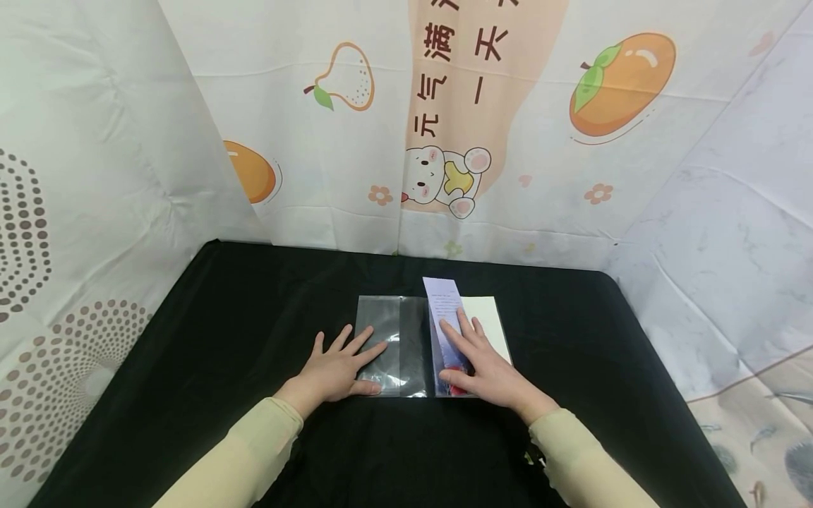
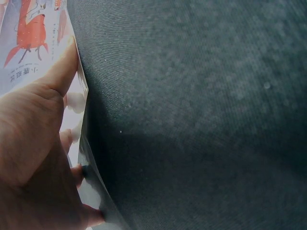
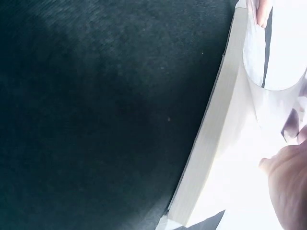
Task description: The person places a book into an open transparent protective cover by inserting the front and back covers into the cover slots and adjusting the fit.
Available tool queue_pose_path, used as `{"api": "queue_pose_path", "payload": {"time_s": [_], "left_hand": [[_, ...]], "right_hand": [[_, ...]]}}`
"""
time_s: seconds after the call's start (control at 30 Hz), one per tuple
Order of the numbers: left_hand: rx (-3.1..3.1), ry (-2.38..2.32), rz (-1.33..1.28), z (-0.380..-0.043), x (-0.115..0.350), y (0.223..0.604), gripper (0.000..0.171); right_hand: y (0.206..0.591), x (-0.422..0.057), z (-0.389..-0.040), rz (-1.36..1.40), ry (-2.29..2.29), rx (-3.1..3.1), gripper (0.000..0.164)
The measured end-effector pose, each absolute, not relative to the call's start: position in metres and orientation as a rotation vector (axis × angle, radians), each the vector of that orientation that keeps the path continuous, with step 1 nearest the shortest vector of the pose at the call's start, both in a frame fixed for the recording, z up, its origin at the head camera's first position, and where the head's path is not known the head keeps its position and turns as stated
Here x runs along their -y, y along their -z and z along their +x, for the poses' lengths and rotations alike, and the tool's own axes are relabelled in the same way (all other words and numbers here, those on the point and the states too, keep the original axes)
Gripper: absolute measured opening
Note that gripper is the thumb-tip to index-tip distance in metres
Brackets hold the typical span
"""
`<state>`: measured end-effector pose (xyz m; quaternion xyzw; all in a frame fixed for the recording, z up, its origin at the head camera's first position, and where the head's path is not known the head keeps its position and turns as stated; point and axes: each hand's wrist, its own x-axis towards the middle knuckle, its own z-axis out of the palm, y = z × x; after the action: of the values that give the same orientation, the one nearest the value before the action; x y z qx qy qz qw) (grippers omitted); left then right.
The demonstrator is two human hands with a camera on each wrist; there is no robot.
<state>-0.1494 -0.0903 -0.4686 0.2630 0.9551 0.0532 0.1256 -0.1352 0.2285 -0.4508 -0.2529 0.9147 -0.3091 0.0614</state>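
A thick book with a pale page (image 1: 490, 321) lies opened on the black-covered table, its lavender printed cover flap (image 1: 444, 300) standing partly raised. To its left spreads a clear plastic book cover (image 1: 411, 346). My left hand (image 1: 329, 372) rests on the plastic's left part with fingers spread. My right hand (image 1: 489, 370) lies over the lavender flap, fingers extended up it and thumb near its red print. A red picture on the printed flap (image 2: 32, 28) shows in the left wrist view. In the right wrist view appear the book's page edges (image 3: 211, 139) and a curved clear sheet (image 3: 273, 98).
Black cloth (image 1: 241, 324) covers the table around the book. A white curtain (image 1: 305, 155) with fruit prints hangs behind the table, with light cloth walls at both sides. A small light-coloured item (image 1: 533, 458) shows beside the right sleeve.
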Motion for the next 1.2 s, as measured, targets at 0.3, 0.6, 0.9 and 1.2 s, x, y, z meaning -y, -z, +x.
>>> {"api": "queue_pose_path", "payload": {"time_s": [0.3,0.6,0.9,1.2], "left_hand": [[-2.775,-0.149,0.75,-0.15,0.089,0.466,0.079],[-2.784,-0.131,0.732,-0.15,0.089,0.468,0.078],[-2.786,-0.117,0.72,-0.151,0.088,0.471,0.079],[-2.781,-0.119,0.714,-0.151,0.087,0.47,0.079]], "right_hand": [[0.452,-0.224,-0.134,-0.767,0.931,-2.756,0.074],[0.454,-0.221,-0.135,-0.769,0.916,-2.76,0.075],[0.457,-0.214,-0.134,-0.761,0.86,-2.813,0.079],[0.457,-0.207,-0.133,-0.783,0.765,-2.843,0.073]]}}
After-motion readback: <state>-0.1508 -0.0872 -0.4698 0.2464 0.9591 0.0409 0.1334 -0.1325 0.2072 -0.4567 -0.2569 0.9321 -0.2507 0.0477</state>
